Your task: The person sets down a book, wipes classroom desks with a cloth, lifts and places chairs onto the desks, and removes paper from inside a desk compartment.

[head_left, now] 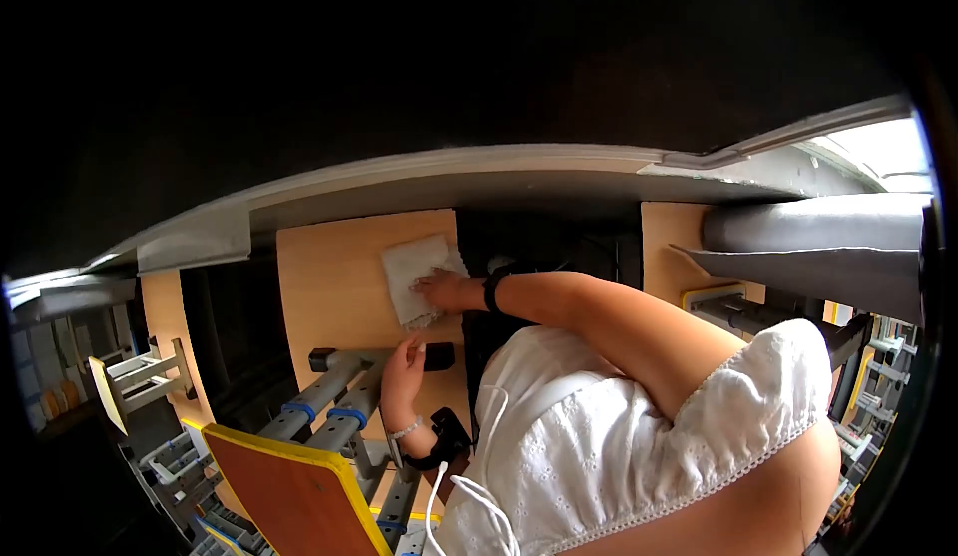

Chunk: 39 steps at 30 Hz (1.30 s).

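Right hand atop white cloth on desk.
We see fingers extended, presumably for even pressure; left hand, fingers loosely open, lies beside a stool.

the upper half is sunk in near-total black, and the corners fall away into a dark, rounded vignette. daylight enters through a bright opening at upper right, blown out to flat white, with a thinner strip of glare at the far left edge. soft, moderate light reaches the tan counter and the white cloth, both fairly sharp. the white blouse is paler still, gently shaded in its folds. deep shadow swallows detail beside the counter. wide-angle distortion bows the long grey ledge; small shapes toward the sides look stretched and soft.
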Available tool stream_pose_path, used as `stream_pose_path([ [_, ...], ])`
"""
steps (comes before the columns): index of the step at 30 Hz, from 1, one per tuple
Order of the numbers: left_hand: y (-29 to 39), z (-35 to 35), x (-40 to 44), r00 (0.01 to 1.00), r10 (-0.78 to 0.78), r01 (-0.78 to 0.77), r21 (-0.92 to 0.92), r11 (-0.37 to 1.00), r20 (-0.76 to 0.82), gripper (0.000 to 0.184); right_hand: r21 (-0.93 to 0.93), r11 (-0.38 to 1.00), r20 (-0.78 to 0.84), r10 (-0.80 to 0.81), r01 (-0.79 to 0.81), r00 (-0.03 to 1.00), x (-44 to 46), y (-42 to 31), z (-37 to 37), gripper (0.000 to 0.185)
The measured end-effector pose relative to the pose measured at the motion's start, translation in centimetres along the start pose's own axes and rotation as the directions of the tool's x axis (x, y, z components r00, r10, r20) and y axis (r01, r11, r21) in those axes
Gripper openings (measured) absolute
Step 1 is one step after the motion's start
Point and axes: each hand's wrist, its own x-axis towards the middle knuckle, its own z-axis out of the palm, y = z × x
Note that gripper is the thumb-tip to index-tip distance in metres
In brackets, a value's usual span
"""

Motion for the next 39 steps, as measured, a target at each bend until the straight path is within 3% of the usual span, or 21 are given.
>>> stream_pose_path([
  [3,-0.9,-0.5,0.1,0.996,-0.092,0.091,0.115,0.989,0.004,0.041,-0.008,1.0,-0.026,0.011,-0.011,1.0,-0.7,-0.2,0.0,0.067],
  [7,-1.8,-0.4,0.2,0.997,-0.05,0.042,0.128,0.991,0.055,0.04,0.036,0.999,-0.084,-0.011,0.014,0.996,-0.9,-0.4,1.0,0.074],
  [10,-3.4,2.0,1.4,0.997,-0.043,0.034,0.136,0.99,0.062,0.038,0.369,0.927,-0.125,-0.018,0.064,0.992,-3.0,-0.6,-1.7,0.072],
  [12,-3.2,3.7,1.9,0.998,0.04,-0.046,0.152,0.987,0.045,0.036,0.556,0.814,-0.272,-0.015,0.17,0.962,-2.9,0.5,-1.2,0.068],
  [14,-2.4,5.0,2.9,0.997,0.071,-0.07,-0.094,0.993,0.005,0.034,0.609,0.773,-0.352,0.062,0.178,0.934,-1.1,1.8,1.6,0.066],
  [15,-2.6,5.7,4.1,0.994,0.103,-0.109,-0.19,0.976,-0.045,0.037,0.329,0.942,-0.258,0.03,0.059,0.966,-1.1,1.7,0.0,0.062],
  [16,-4.5,8.0,6.1,0.952,0.243,-0.235,0.063,0.97,-0.186,0.041,-0.005,1.0,-0.177,0.029,-0.03,0.984,-1.2,1.4,-1.9,0.059],
  [17,-6.0,9.7,8.0,0.88,0.388,-0.291,0.334,0.897,-0.274,0.045,-0.035,0.999,-0.198,-0.02,0.013,0.98,-0.1,2.0,-1.8,0.06],
  [19,-3.1,9.0,9.4,0.879,0.076,-0.105,-0.035,0.994,-0.471,0.052,-0.076,0.994,-0.233,-0.1,0.084,0.967,2.7,3.4,-1.3,0.063],
  [20,-2.0,8.4,9.9,0.856,-0.096,-0.037,-0.246,0.969,-0.508,0.056,-0.065,0.992,-0.235,-0.124,0.112,0.964,4.4,3.7,-2.3,0.062],
  [22,-1.7,7.8,10.9,0.776,-0.2,-0.012,-0.332,0.943,-0.598,0.058,-0.025,0.987,-0.215,-0.158,0.156,0.964,7.6,3.5,-5.1,0.062],
  [24,-1.7,7.0,11.1,0.702,-0.285,0.009,-0.392,0.92,-0.653,0.058,0.005,0.993,-0.163,-0.115,0.117,0.98,12.0,2.5,-8.6,0.061],
  [26,-1.3,5.8,10.6,0.653,-0.353,0.044,-0.431,0.901,-0.67,0.057,0.102,0.992,-0.213,-0.053,0.076,0.976,17.6,2.2,-10.3,0.062],
  [30,-0.1,5.7,7.4,0.685,-0.328,0.039,-0.416,0.908,-0.651,0.049,0.136,0.99,-0.264,0.016,0.02,0.964,24.9,1.8,-15.0,0.063],
  [34,-1.3,7.7,5.6,0.678,-0.295,-0.009,-0.409,0.913,-0.674,0.048,0.145,0.989,-0.318,0.026,0.022,0.948,25.5,2.2,-15.2,0.065],
  [37,-1.0,7.1,4.8,0.81,-0.471,0.051,-0.758,0.65,-0.35,0.045,0.086,0.994,-0.362,-0.033,0.068,0.932,22.0,3.2,-12.6,0.068],
  [39,-1.3,9.1,5.3,0.82,-0.234,0.003,-0.405,0.914,-0.522,0.04,0.019,0.997,-0.345,-0.058,0.068,0.937,17.9,3.9,-10.6,0.07],
])
